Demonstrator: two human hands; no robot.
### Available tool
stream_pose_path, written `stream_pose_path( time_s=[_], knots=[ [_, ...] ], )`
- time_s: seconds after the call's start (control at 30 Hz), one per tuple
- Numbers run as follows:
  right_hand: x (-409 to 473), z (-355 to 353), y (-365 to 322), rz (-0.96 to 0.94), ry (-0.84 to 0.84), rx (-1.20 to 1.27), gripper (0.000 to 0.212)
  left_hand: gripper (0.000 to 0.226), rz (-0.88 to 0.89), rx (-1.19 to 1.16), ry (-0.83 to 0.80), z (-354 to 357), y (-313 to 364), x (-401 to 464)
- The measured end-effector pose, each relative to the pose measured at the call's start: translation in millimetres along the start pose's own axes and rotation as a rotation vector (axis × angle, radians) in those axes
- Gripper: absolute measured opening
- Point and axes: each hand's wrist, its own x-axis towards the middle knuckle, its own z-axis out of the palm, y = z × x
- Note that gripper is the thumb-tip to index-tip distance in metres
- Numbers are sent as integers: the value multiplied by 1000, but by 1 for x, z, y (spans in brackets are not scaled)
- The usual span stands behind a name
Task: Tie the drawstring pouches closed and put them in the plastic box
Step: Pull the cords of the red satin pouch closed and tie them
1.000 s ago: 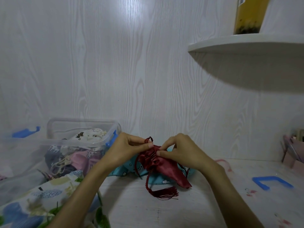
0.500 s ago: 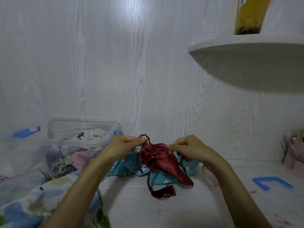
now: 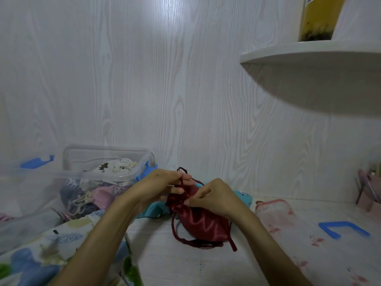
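**Red pouch cinched, knot in progress**

White wood-grain panelling backs a pale tabletop (image 3: 185, 265), with a curved shelf (image 3: 309, 56) jutting out at upper right. At the middle of the tabletop, toward the back edge, lies the red pouch (image 3: 202, 221), partly resting on a blue pouch (image 3: 153, 209) beneath it.

Half a second ago the two hands were spread apart, pulling the cord out to either side of the gathered mouth. Now they have come back together over the neck. The left hand (image 3: 162, 188) pinches the red cord (image 3: 182, 178) between thumb and fingers, a small loop standing above them. The right hand (image 3: 214, 197) is closed on the gathered neck of the pouch, fingertips pressed against the puckered fabric. A tasselled end of the cord trails toward the front edge (slack, not held).

That shift suggests the mouth is drawn shut and the knot is being formed; whether any knot is already made is hidden by the fingers.

Near the left edge, the plastic box (image 3: 107, 174) stands open, already holding several patterned pouches. A floral cloth (image 3: 41, 254) covers the front left corner. The red pouch has yet to go in, and the blue one looks to be waiting its turn.
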Motion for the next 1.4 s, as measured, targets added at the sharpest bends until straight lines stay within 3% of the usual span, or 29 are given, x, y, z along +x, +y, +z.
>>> stream_pose_path(
  time_s=[0.2, 0.33, 0.53, 0.7, 0.87, 1.0, 1.1, 1.17, 1.3, 1.4],
  knots=[
    [0, -9, 4, 101, -76, 64, 15, 26, 12, 214, -3, -7, -5, 0],
    [-4, -35, 3, 162, -177, 156, 22, 26, 47, 163, -100, -21, 3, -8],
    [-9, -45, 0, 72, -262, 32, 24, 23, 72, 241, -31, -1, 8, -9],
    [-17, -65, -7, 76, -293, -10, 40, 22, 120, 236, -258, 19, 9, -12],
    [-18, -70, -11, 32, -122, 82, 41, 21, 125, 341, -499, 31, 4, -12],
    [-15, -49, -22, -121, -77, 127, 28, 35, 121, 383, -498, 39, 1, -12],
    [-8, -34, -17, -283, -118, -40, 29, 33, 87, 358, -516, 42, 1, -14],
    [-3, -31, -8, -249, -55, -85, 34, 34, 54, 303, -477, 44, 5, -12],
    [2, -48, 10, 33, 258, 4, 32, 42, -41, 159, -444, 38, 5, -1],
    [-4, -72, 14, -13, 210, 53, 12, 37, -57, 100, -441, 31, 3, 2]
  ],
)
